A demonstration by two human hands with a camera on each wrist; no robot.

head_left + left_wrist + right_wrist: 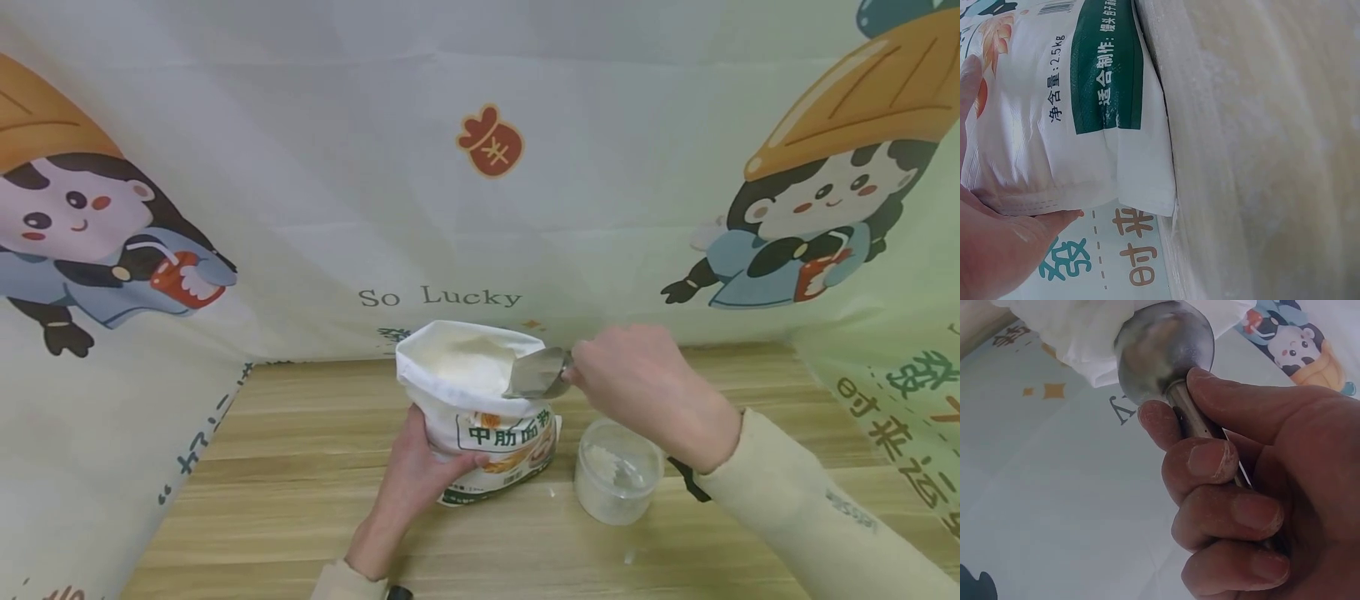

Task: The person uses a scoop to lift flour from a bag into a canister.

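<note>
A white flour bag stands on the wooden table with its top folded open, and pale flour shows inside. My left hand grips the bag's lower left side, thumb across the printed front; the left wrist view shows the fingers round its edge. My right hand holds a metal scoop by its handle, fingers curled round it in the right wrist view. The scoop's blade overlaps the bag's right rim, its tip over the flour. Below the right hand stands a clear round tub with some flour in it.
A black strip-like object lies right of the tub, partly under the right forearm. Small flour specks dot the wooden table near the tub. A printed cloth with cartoon figures hangs close behind the bag and along both sides.
</note>
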